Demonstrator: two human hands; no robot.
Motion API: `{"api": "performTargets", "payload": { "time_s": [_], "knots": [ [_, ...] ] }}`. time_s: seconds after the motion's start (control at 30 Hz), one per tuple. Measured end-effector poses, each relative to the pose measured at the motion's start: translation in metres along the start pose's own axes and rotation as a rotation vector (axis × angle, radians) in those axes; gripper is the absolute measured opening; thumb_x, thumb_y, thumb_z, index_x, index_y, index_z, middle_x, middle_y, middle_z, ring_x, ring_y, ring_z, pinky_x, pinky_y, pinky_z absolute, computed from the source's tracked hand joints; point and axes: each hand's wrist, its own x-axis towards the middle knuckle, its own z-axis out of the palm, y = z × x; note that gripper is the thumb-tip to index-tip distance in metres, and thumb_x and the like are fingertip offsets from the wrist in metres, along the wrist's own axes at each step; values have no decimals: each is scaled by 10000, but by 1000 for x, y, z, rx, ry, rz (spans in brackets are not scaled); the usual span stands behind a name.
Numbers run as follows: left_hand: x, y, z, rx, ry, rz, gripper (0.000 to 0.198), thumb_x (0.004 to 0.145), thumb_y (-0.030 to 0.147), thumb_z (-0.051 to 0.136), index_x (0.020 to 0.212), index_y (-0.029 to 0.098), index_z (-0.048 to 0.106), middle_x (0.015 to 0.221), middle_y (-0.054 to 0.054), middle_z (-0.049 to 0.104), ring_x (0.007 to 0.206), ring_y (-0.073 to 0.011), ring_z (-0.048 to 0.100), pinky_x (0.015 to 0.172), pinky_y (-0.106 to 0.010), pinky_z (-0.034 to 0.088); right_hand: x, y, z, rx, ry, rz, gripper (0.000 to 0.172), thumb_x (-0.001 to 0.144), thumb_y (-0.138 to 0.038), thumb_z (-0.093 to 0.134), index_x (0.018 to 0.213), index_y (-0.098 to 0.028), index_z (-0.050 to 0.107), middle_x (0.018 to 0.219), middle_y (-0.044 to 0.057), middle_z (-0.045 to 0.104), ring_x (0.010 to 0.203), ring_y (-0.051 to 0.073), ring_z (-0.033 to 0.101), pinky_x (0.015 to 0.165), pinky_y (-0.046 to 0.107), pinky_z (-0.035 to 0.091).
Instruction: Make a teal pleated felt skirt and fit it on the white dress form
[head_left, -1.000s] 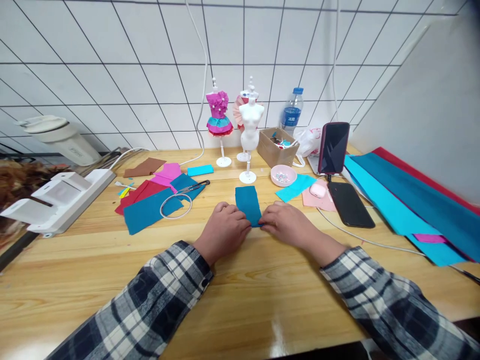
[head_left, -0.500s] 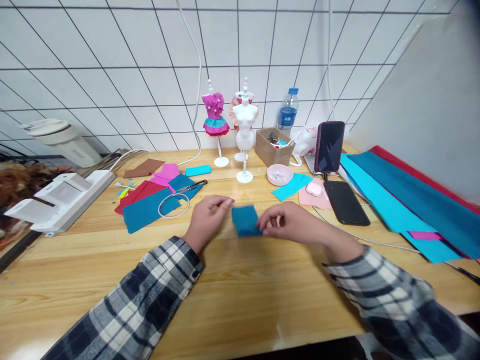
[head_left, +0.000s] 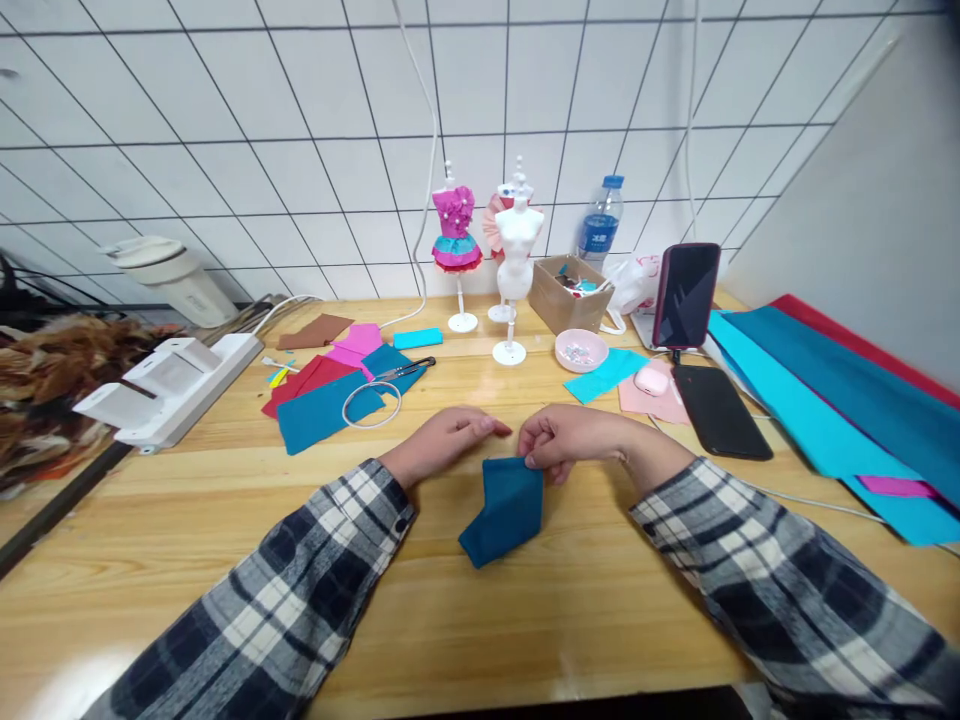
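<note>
Teal cloth: the small piece [head_left: 510,508] in my grip is about midway between the front and back edges of the table [head_left: 442,650], near the middle of its width.
Right hand: my thumb and fingers [head_left: 574,437] pinch the cloth's upper right corner, the one farther from the front edge.
Left hand: mine [head_left: 450,440] is loosely open just beyond the upper left corner; I see nothing in it and a small gap to the cloth.
Lower left corner: it sticks out sideways towards the front edge; pulled from one corner alone, I judge, the piece could twist or crease unevenly.
Pinch: only a small bit is held, so a tug could slip it free.
Bead bowl: the pink bowl [head_left: 581,366] stands beyond my right hand, towards the back edge; a careless knuckle might tip it.
Hidden: my curled right fingers, the cloth's underside, and whether its lower part rests on the wood or hangs just above it.
Dress forms: the bare white one [head_left: 516,255] partly covers another [head_left: 495,228] by the back edge.
Cut off: both plaid sleeves [head_left: 322,580] at the bottom, the long sheets [head_left: 832,410] at the table's right.
</note>
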Motion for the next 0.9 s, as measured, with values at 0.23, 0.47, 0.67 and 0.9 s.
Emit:
{"api": "performTargets", "payload": {
  "time_s": [0.23,0.47,0.67,0.9],
  "knots": [
    [-25,17,19,-913,-618,-279,992,689,938,396,1222,137,638,998,-115,745,862,-237,697,820,-364,524,-28,1,-20,305,101,-149,335,642,-308,824,874,-157,636,647,-66,622,486,58,599,522,190,559],
    [-1,10,-17,301,14,-406,630,821,728,532,1033,159,701,902,-105,735,761,-228,666,673,-336,491,1,20,-13,4,271,29,66,775,-129,678,821,-154,638,582,-41,617,494,88,606,475,190,540],
    [21,2,3,703,59,86,404,874,537,609,1129,248,729,1150,-86,709,1101,-261,614,967,-415,371,10,13,1,-236,423,-38,88,743,-103,651,788,-179,653,600,-40,635,464,88,583,420,174,481],
    [24,7,12,722,30,91,155,832,367,670,830,239,758,920,-23,757,941,-222,647,957,-443,267,11,15,1,-358,459,-111,77,762,-175,645,831,-192,674,720,-18,707,526,94,621,450,175,442]
  ]
}}
